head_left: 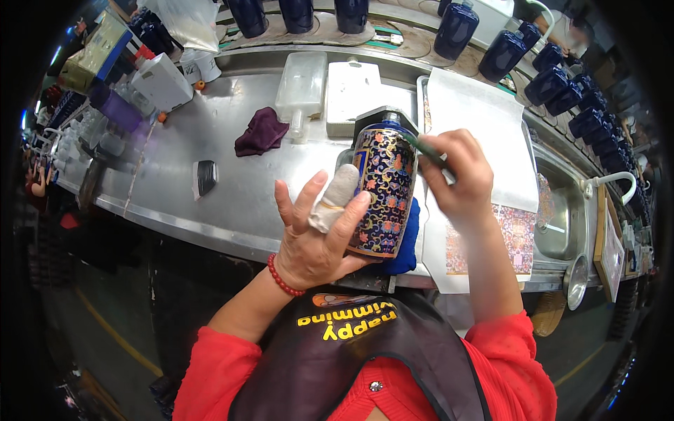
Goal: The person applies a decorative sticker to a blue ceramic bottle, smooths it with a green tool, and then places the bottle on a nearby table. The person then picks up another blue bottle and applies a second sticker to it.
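Note:
A dark blue bottle [383, 189] with a colourful floral pattern leans tilted in front of me, its neck pointing away. My left hand [312, 242] holds it low on its left side, the thumb lying on the pattern and two fingers raised. One finger of that hand wears a white wrapping [335, 200]. In the closed fingers of my right hand [460, 172] is a slim dark green tool [430, 151], its tip at the bottle's upper right shoulder. What kind of tool it is cannot be made out. Part of a blue cloth [404, 242] shows beneath the bottle.
On the metal bench [175, 175] lie a purple cloth [261, 132], a clear bottle [302, 88] and a white box [351, 91]. White paper with patterned sheets [516, 235] lies to the right, beside a sink [565, 228]. Several blue bottles [456, 31] stand on the conveyor behind.

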The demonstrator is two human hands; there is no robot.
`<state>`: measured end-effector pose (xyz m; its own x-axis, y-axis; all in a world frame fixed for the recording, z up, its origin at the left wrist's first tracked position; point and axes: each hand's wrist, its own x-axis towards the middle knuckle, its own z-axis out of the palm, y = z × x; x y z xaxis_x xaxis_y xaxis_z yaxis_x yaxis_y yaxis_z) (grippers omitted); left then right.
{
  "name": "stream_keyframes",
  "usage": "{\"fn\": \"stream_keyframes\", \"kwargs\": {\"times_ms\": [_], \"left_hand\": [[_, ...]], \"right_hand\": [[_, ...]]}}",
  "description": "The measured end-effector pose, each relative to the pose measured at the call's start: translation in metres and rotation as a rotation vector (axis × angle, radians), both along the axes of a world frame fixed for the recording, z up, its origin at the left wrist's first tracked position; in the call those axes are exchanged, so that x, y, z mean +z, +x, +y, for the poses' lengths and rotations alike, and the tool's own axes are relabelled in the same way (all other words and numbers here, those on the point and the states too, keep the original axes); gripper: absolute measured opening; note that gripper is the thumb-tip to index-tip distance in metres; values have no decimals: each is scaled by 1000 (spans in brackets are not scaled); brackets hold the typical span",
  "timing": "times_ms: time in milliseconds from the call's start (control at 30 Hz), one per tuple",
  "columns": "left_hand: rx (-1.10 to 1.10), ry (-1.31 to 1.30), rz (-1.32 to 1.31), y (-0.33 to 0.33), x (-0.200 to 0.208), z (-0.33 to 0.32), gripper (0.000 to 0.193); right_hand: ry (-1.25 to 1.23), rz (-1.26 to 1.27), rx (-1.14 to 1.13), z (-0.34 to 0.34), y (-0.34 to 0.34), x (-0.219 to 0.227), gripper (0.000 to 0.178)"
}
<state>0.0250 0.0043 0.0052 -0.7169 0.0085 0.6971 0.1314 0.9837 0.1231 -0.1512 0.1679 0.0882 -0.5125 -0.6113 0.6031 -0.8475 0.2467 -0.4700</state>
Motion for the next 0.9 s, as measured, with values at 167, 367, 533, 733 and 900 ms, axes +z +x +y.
{"fn": "stream_keyframes", "kwargs": {"times_ms": [167, 367, 533, 733, 900], "left_hand": [[67, 306, -155, 3, -12, -2, 98], [85, 2, -45, 7, 0, -5, 76], [30, -55, 19, 4, 0, 0, 76], [-2, 164, -63, 1, -16, 2, 98], [43, 62, -48, 3, -9, -5, 88]], "right_hand": [[169, 87, 586, 19, 18, -8, 32], [53, 150, -25, 12, 4, -16, 40], [190, -36, 504, 22, 16, -11, 45], [46, 18, -50, 18, 9, -16, 33], [171, -65, 515, 27, 19, -18, 35]]}}
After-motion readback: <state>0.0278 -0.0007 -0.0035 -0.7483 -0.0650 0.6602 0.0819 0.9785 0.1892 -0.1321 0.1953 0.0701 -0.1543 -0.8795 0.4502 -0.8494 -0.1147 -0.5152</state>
